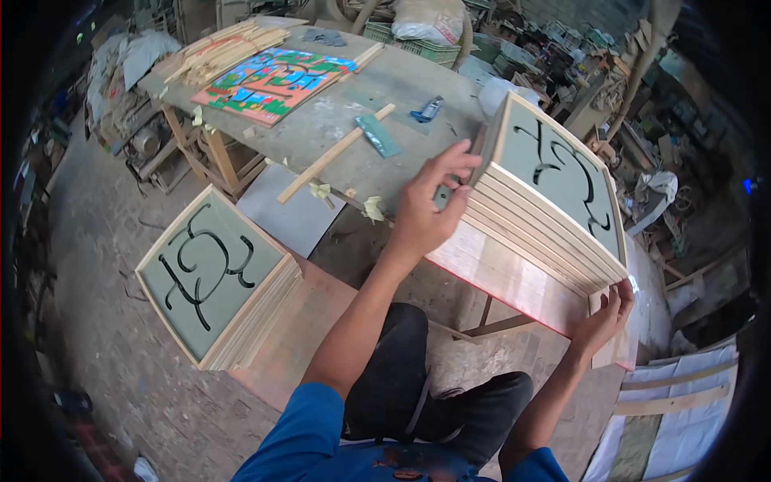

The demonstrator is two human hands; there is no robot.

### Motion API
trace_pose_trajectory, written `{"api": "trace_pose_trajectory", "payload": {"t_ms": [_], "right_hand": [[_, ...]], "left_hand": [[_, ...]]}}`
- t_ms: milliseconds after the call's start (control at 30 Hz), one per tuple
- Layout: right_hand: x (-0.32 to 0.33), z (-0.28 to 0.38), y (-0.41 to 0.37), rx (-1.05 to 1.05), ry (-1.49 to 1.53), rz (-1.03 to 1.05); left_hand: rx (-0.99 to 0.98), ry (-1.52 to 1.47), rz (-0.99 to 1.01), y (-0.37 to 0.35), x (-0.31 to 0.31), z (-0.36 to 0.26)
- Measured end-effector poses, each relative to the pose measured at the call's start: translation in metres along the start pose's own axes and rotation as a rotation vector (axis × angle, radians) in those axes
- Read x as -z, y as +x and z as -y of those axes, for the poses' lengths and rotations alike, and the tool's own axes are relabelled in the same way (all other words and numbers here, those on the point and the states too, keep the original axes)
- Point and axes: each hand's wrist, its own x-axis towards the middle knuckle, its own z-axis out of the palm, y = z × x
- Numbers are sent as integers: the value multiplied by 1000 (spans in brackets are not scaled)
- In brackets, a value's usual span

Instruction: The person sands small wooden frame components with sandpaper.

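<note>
A stack of wood-framed green panels (554,209) with black curly cut-outs stands on a plank bench (514,281) in front of me. My left hand (430,205) presses against the stack's far left edge, fingers spread. At the stack's near right corner, my right hand (602,321) grips the lowest frames. A second stack of the same framed panels (217,277) lies on a low board to my left, away from both hands.
A grey worktable (377,104) behind carries a colourful painted panel (273,80), wooden strips (221,52), a long stick (333,157), a green strip and a blue tool (430,108). Clutter and scrap wood fill the right side. White framed boards (683,410) lean at the lower right.
</note>
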Motion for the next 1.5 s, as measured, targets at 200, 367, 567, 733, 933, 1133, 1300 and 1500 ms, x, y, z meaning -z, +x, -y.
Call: {"api": "trace_pose_trajectory", "payload": {"t_ms": [200, 367, 567, 733, 933, 1133, 1300, 1500], "right_hand": [[1, -2, 1, 10, -85, -29], [-4, 4, -2, 17, -134, -31], [-5, 4, -4, 19, -131, -54], [-4, 2, -2, 27, -143, -49], [-2, -2, 0, -1, -96, -27], [-3, -2, -1, -23, -82, -53], [12, -19, 5, 45, -165, 23], [10, -18, 7, 4, 132, -16]], "left_hand": [[-111, 58, 42, 0, 4, 6], [-123, 48, 39, 0, 4, 8], [-106, 20, 63, 0, 7, 7], [-119, 20, 56, -1, 7, 10], [-111, 2, 60, -1, 7, 9], [-107, 6, 60, -1, 4, 12], [-147, 90, 82, -1, 3, 10], [-16, -25, 51, -3, -10, -2]]}}
